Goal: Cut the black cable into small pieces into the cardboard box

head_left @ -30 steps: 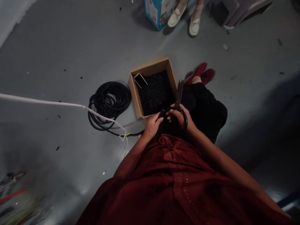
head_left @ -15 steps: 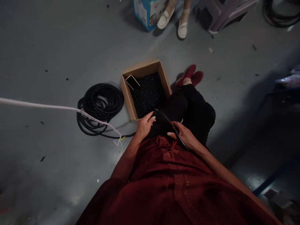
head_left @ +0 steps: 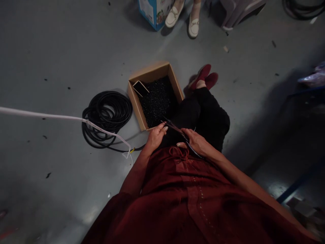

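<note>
My left hand [head_left: 156,136] is closed near the box's front corner, its fingers pinching the end of a black cable [head_left: 139,148] that runs in from the left. In my right hand [head_left: 196,140] is a dark, slim scissor-like tool [head_left: 175,127], its tips apart beside my left fingertips. The cable leads back to a black coil [head_left: 108,117] on the floor. Just beyond my hands stands an open cardboard box [head_left: 137,109] holding many small black pieces [head_left: 157,100] and a rectangular frame-like piece [head_left: 141,88] at its left.
A white cord [head_left: 58,116] crosses from the left over the coil. Another person's white shoes [head_left: 194,27] are at the top beside a blue box [head_left: 149,13] and a grey stool [head_left: 236,12]. My crossed legs and red shoes [head_left: 201,76] lie right of the cardboard box.
The tool in my right hand has moved slightly left, and its tips now show apart at my left fingertips. The whole view has shifted a little.
</note>
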Tool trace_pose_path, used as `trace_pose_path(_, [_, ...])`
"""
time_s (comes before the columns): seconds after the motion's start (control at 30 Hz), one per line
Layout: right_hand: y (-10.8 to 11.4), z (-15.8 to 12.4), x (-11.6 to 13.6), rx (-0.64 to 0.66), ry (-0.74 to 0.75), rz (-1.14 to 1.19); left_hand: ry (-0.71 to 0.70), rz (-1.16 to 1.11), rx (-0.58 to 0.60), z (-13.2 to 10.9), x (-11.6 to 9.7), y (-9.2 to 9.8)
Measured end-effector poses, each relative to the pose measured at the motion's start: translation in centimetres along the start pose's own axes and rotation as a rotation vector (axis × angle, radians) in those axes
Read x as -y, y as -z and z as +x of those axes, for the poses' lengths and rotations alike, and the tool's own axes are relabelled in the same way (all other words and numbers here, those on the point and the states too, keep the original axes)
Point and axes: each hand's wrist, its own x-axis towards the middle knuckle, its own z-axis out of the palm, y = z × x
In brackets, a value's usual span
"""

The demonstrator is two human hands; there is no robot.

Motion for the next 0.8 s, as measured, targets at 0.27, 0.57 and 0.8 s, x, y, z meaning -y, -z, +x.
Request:
trace_pose_path(0.27, [0.13, 0.42, 0.18, 0.024, 0.014, 0.011, 0.007, 0.038, 0.002, -0.13, -0.29, 0.26])
trace_pose_path(0.57, [-0.02, 0.43, 0.91, 0.005, 0.021, -0.024, -0.017, 0.076, 0.01, -0.19, -0.36, 0.14])
trace_pose_path(0.8, [0.14, 0.51, 0.97, -0.007, 0.024, -0.012, -0.047, 0.099, 0.028, -0.2, -0.57, 0.2])
